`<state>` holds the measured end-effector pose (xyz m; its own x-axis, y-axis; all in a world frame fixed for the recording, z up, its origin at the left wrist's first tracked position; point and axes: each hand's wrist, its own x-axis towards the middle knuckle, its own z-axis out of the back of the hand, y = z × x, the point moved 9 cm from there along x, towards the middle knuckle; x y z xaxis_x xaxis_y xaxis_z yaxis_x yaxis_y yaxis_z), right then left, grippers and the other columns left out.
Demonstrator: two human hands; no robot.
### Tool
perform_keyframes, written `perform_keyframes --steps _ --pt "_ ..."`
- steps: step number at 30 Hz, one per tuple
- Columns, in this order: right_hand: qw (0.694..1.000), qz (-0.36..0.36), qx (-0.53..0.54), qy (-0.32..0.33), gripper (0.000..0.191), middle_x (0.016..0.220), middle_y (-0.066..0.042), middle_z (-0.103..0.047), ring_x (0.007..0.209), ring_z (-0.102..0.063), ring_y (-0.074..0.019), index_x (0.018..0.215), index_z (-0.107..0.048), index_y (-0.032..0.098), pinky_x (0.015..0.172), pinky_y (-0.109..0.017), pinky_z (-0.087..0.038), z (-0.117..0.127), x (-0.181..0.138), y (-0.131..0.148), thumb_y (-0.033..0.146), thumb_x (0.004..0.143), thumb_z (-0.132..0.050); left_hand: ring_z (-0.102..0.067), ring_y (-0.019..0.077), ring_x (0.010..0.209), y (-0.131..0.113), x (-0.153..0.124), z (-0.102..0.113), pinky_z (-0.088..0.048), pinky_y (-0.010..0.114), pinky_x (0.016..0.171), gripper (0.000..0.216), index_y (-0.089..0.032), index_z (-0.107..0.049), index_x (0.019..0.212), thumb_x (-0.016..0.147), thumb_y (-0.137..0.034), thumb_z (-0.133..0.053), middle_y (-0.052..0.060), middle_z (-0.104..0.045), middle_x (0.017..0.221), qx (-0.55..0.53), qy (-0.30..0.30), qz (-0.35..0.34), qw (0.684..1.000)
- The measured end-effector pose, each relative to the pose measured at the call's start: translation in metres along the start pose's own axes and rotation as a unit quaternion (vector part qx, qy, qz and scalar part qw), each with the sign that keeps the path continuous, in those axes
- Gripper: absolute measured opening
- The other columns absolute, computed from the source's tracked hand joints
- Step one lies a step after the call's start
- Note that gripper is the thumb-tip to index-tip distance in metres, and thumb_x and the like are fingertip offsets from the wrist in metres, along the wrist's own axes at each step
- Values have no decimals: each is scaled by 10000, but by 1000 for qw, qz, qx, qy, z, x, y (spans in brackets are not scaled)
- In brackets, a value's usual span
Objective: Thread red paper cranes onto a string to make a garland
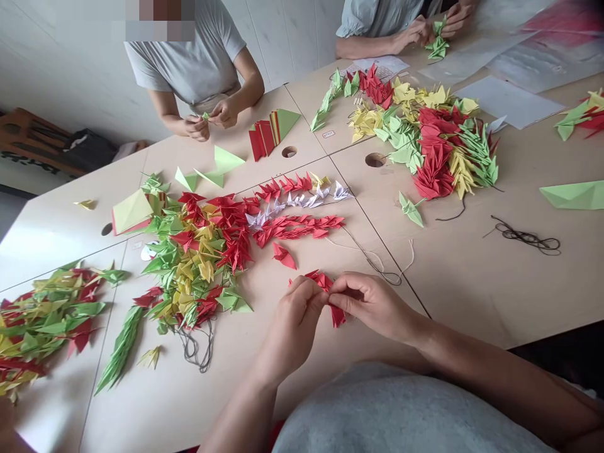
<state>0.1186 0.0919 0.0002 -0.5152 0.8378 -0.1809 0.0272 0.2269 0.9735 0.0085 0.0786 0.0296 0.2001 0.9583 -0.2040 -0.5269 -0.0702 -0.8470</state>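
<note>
Several joined desks made one wide table (pixel 472 283), most of it under folded paper. A near heap (pixel 198 258) of red, green and yellow cranes lay left of centre, and a far heap (pixel 425 138) lay beyond it to the right. Between them ran strings (pixel 297 226) of red and white cranes. Across the table a grey-shirted person (pixel 198 56) pinched a small green piece, and a second person (pixel 377 19) worked on green cranes at the far edge.

At the near edge the left hand (pixel 295 321) and right hand (pixel 372 305) met over the bare top. Both were pinched shut, thumb against fingertips, on a short run of red cranes (pixel 337 314) held just above the surface. A loose crane (pixel 284 255) sat just beyond them. A pale thread (pixel 377 258) trailed off to the right, and a dark thread (pixel 526 238) lay coiled well apart.

The red cranes looked almost weightless, thin and crisp. They would likely be stiff along the folds but easy to crush, and the points would tear easily. The layered body seemed the safest place to pinch, lightly, rather than the wing tips or neck.
</note>
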Motion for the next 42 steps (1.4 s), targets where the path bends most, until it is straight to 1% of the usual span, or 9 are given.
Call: perform_keyframes --steps 11,20,24,27,29,31,35,37,42 --pt "999 -32 29 13 319 700 -10 -647 613 -596 -108 824 -652 140 575 -240 -489 -1 4 -9 455 872 -653 -565 147 798 -1 -2 5 -446 259 718 130 -184 -618 826 927 -157 -541 22 -606 859 21 -18 -30 999" --pt "997 -57 51 24 371 680 -22 -668 615 -627 -129 807 -661 136 575 -260 -512 -5 3 -14 505 837 -681 -571 135 781 -7 -7 8 -449 248 703 146 -189 -623 817 900 -85 -565 7 -617 836 47 -71 -63 994" --pt "997 -43 54 16 350 649 -10 -655 574 -626 -123 781 -641 145 553 -253 -510 -3 3 -11 486 855 -667 -559 137 771 -1 -8 8 -454 250 702 44 -200 -629 890 873 -163 -645 5 -629 866 34 -62 -38 997" --pt "998 -34 58 11 350 656 -3 -645 562 -632 -121 768 -629 150 549 -252 -515 -2 2 -9 487 855 -666 -549 144 765 3 -9 7 -459 257 691 194 -197 -619 981 845 -306 -705 19 -621 901 12 -56 -27 998" --pt "998 -24 52 6 344 672 -2 -637 577 -637 -124 760 -637 150 556 -253 -519 -1 2 -8 481 848 -676 -545 147 747 4 -9 6 -448 259 662 226 -183 -621 957 867 -384 -669 30 -608 885 8 -56 -24 998" --pt "999 -15 47 6 333 682 2 -625 592 -637 -125 754 -647 150 559 -252 -522 -1 1 -9 469 838 -691 -530 147 703 5 -7 5 -422 260 623 257 -173 -618 853 908 -424 -598 30 -587 821 21 -54 -20 998" --pt "1000 -7 24 -3 309 710 5 -618 604 -621 -113 800 -677 152 560 -245 -526 0 2 -10 457 845 -689 -470 135 619 5 -3 -1 -372 259 581 395 -183 -503 651 981 -393 -453 4 -510 680 44 -43 -11 998" --pt "1000 -7 9 -5 312 715 2 -620 609 -616 -111 811 -682 152 564 -245 -531 0 2 -10 460 860 -670 -469 138 635 5 -2 -2 -375 257 592 379 -189 -473 650 992 -348 -431 3 -511 685 41 -46 -8 998" --pt "999 -26 29 8 332 696 -7 -641 603 -625 -123 822 -654 150 568 -263 -541 -2 2 -9 479 864 -656 -520 148 722 2 -4 -2 -431 267 670 265 -187 -543 751 984 -264 -446 22 -552 790 12 -39 -11 999"
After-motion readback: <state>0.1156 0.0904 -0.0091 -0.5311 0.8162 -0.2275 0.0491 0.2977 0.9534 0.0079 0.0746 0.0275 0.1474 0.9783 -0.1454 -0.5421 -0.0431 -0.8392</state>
